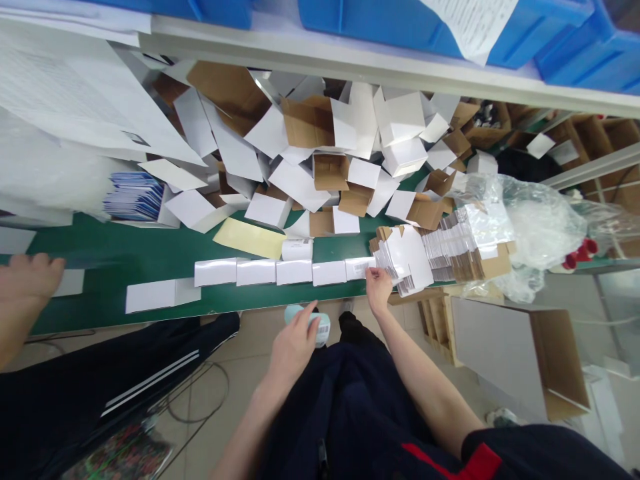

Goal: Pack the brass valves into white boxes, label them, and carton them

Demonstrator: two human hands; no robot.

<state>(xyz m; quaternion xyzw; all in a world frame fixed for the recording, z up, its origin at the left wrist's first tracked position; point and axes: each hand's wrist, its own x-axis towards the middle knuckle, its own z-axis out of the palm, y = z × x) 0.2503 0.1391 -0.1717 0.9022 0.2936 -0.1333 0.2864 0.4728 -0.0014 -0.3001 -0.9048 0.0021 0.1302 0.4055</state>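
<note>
The end box (360, 264) is white, plain and closed, with a small white label (358, 268) bearing a dark printed barcode on its visible face. It lies on the green bench (100, 297), near the front edge, at the right end of a row of five similar boxes. The other four boxes (256, 272) stand end to end to its left. The label strip (323, 328) has a pale green backing and carries a white label with a barcode.

The right hand (379, 288) is at the right end of the end box. Its fingers are bent and close together, with the tips at the box face, just beside the label's right end. Whether they pinch the label cannot be told. The left hand (291, 345) grips the label strip between thumb and fingers, the gap closed down to the strip. The strip lies under the fingertips, clear of the bench's front edge and below the row.

A white roll (297, 250) stands just behind the row. Flat cartons (407, 257) are packed just right of the end box. A co-worker's hand (29, 283) is at the far left, well apart from both hands.
</note>
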